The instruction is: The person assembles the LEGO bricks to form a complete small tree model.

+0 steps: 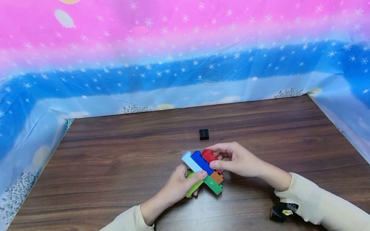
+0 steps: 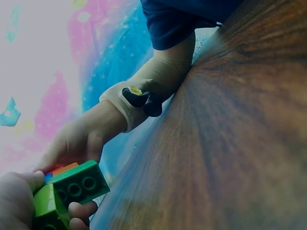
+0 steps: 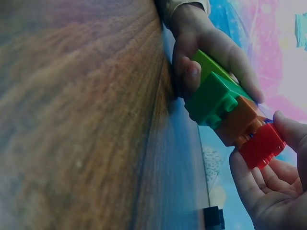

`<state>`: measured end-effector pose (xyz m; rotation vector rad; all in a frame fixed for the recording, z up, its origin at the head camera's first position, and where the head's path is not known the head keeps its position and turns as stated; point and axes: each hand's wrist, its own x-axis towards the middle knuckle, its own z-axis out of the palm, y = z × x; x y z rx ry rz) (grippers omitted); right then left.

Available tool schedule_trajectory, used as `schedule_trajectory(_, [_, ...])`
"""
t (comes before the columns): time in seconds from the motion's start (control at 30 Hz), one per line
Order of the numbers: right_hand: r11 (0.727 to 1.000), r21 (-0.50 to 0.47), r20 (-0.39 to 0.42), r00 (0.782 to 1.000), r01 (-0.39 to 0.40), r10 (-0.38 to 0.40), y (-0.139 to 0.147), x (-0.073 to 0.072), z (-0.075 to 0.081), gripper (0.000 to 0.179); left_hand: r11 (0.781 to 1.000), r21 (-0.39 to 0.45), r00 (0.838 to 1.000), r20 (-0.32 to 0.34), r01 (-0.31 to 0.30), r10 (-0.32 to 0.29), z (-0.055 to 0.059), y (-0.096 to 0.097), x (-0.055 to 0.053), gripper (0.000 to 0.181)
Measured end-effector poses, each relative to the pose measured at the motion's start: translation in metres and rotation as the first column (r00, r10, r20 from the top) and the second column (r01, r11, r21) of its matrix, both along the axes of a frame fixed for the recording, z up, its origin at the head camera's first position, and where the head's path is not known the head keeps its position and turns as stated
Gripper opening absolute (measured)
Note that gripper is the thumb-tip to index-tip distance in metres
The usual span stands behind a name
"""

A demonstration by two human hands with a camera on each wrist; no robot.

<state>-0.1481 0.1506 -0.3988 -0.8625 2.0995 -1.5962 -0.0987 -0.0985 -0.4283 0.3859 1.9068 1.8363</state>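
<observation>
Toy building bricks are joined into one slanted assembly between both hands above the table. It has a light blue brick (image 1: 192,162), a blue brick (image 1: 201,162), an orange brick (image 1: 216,177), a green brick (image 1: 213,185) and a lime green brick (image 1: 194,186). My left hand (image 1: 180,183) grips the lime end, its thumb lying across the assembly. On the upper right side sits a red brick (image 1: 209,155), pinched by the thumb and fingers of my right hand (image 1: 241,160). In the right wrist view the red brick (image 3: 263,143) is against the orange brick's studs; how firmly cannot be told.
A black brick (image 1: 203,134) with studs up stands on the brown wooden table (image 1: 130,154) beyond the hands. Patterned pink and blue cloth (image 1: 173,64) hangs around the table's back and sides. A black device (image 1: 278,213) is strapped at the right wrist.
</observation>
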Motion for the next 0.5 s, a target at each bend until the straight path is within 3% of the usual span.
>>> schedule_trajectory(0.3, [0.999, -0.014, -0.010, 0.999, 0.032, -0.032, -0.0025, 0.0033, -0.0053, 0.047, 0.999, 0.018, 0.999, -0.021, -0.032, 0.032, 0.0006, 0.0025, 0.0008, 0.042])
schedule_trajectory(0.5, [1.000, -0.027, -0.007, 1.000, 0.013, -0.013, -0.0006, 0.0013, -0.0074, 0.050, 0.999, 0.020, 0.999, -0.007, -0.037, 0.037, 0.0005, 0.0039, 0.0015, 0.042])
